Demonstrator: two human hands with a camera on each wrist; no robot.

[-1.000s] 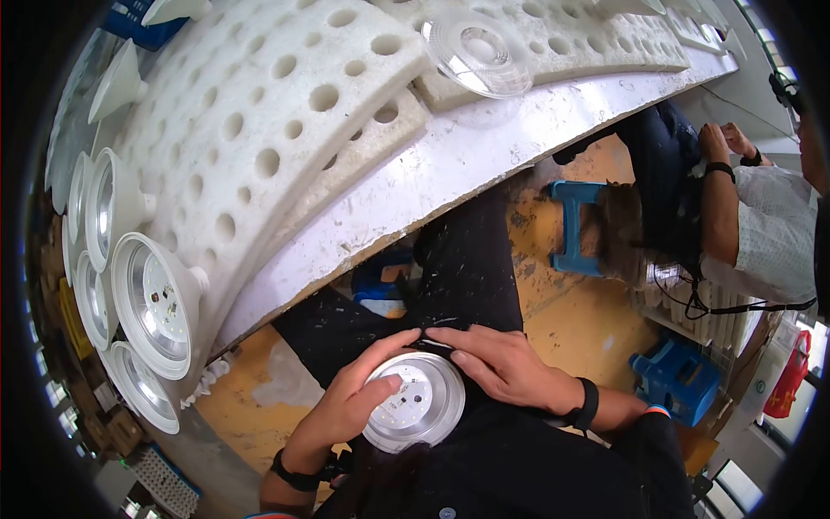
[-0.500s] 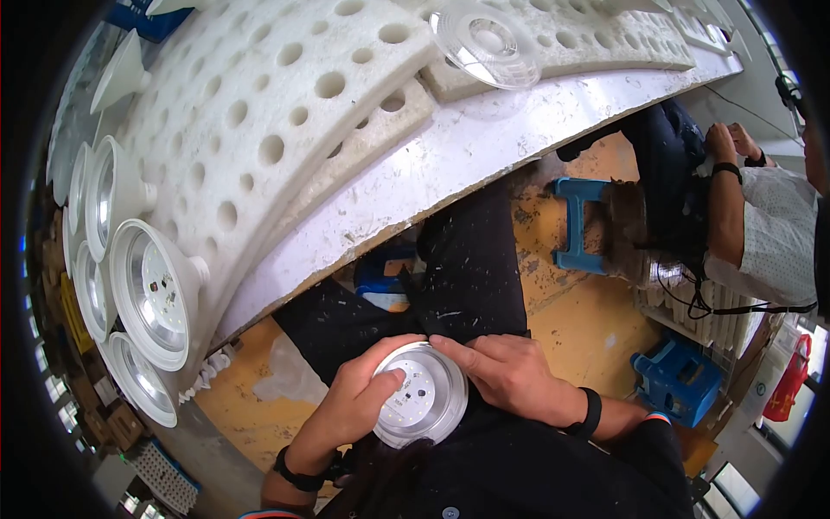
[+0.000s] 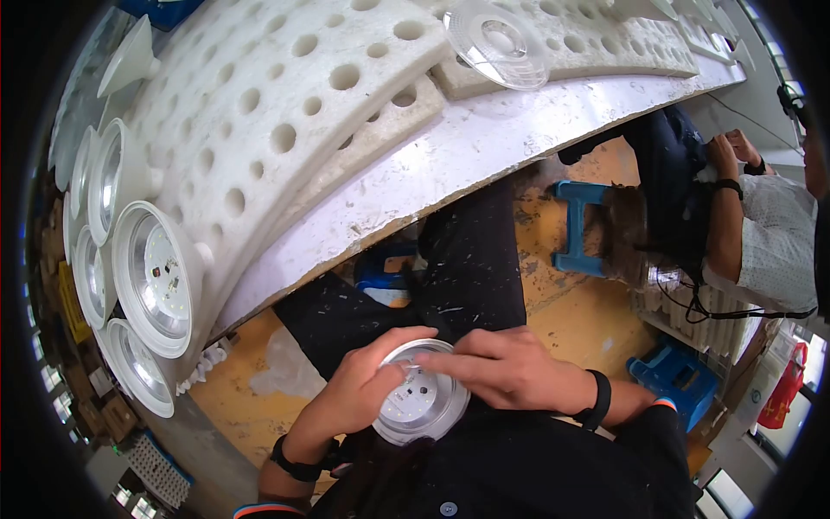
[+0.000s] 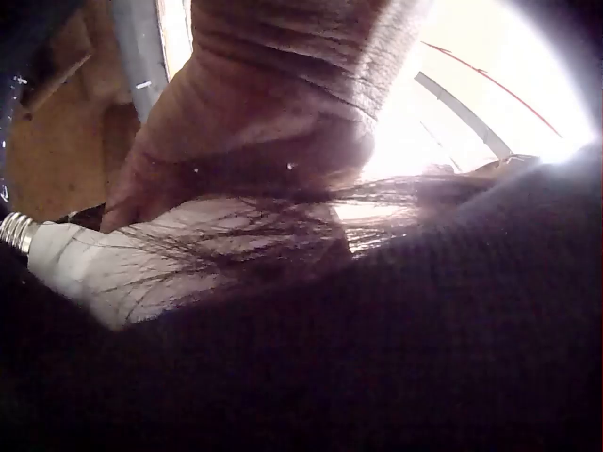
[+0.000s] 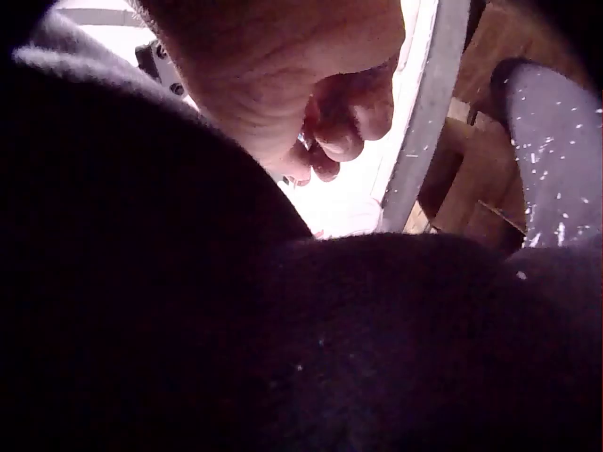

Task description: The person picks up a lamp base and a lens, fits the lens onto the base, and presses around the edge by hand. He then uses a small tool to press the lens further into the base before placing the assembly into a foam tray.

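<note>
In the head view, my left hand (image 3: pixel 353 396) grips an open-faced LED bulb (image 3: pixel 420 405) at its left side, the thumb over the rim. The bulb faces up in front of my body, showing a round white LED board with small dark parts. The left wrist view shows its white body (image 4: pixel 80 264) and metal screw base (image 4: pixel 17 232), partly behind hair. My right hand (image 3: pixel 510 372) reaches over the bulb from the right, fingertips above the board near the left thumb. In the right wrist view its fingers (image 5: pixel 339 141) are curled together; I cannot tell whether they pinch something small.
A white foam board (image 3: pixel 259 112) with rows of holes lies on the table (image 3: pixel 389 195). Similar bulbs (image 3: pixel 156 281) stand along its left edge. A clear lens disc (image 3: pixel 501 43) rests at the back. To the right are a seated person (image 3: pixel 752 225) and blue stools (image 3: pixel 571 225).
My right hand has moved left from the bulb's far rim, so its fingers now extend over the board. The left hand keeps its hold on the bulb. The view has shifted slightly.
</note>
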